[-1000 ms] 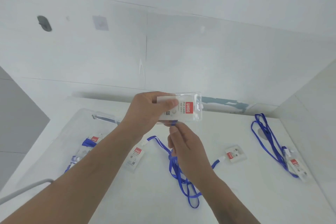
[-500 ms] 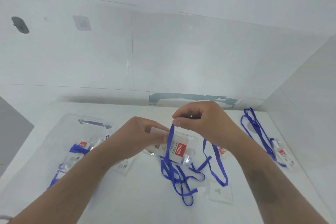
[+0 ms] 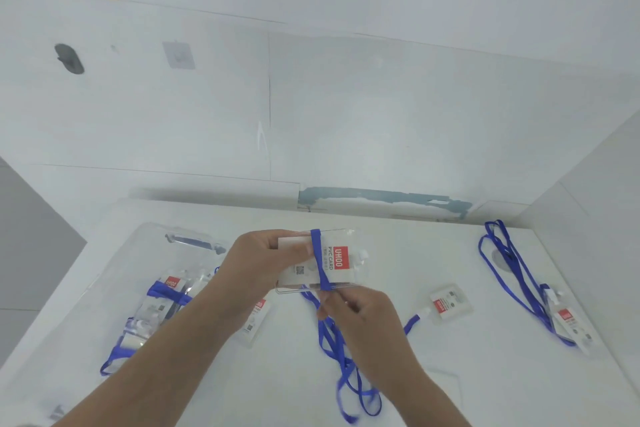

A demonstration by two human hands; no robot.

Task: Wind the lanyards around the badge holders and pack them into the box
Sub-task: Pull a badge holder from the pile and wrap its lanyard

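So, mid-wind. Left hand (image 3: 266, 262) pinches clear badge holder (image 3: 322, 262) flat above worktop (image 3: 467, 374), thumb on face, probably to pin strap start. Right hand (image 3: 360, 314) just below that grip, fingers curled round blue lanyard (image 3: 320, 262), pulling one turn taut across. Slack woven ribbon dangles under right grip. Holder glossy, rigid-looking rectangle. Clear box (image 3: 114, 288) off past left grip, wound ones inside.

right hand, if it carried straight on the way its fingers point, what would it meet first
The right hand points up and away, pinching the blue lanyard. It would likely first meet the lower edge of the badge holder in the left hand.
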